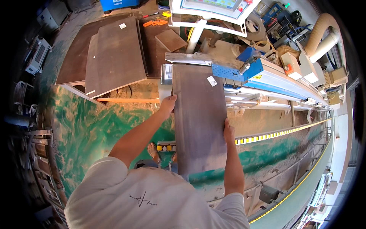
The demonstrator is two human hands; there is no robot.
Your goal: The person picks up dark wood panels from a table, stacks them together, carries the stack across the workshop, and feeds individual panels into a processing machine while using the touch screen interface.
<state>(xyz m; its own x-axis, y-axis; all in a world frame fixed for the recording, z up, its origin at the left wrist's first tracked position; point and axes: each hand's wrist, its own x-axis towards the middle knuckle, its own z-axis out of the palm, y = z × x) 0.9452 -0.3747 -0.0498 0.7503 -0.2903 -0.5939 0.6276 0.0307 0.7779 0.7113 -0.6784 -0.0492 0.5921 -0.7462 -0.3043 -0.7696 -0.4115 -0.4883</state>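
Observation:
A long dark-brown wooden panel (199,118) with a small white label near its far right corner lies between my two hands. My left hand (168,104) grips its left edge, with the fingers partly hidden at the edge. On the opposite edge, nearer to me, my right hand (228,130) is closed, its thumb on top and its other fingers out of sight. The panel's far end meets the metal fence (188,58) of a blue and white machine (259,72).
Brown panels (116,53) are stacked on a low table at the left, near orange-handled pliers (155,23). A control screen (209,5) stands beyond. To the right runs a rail with yellow and white rollers (282,133). Sawdust covers the green floor (103,129).

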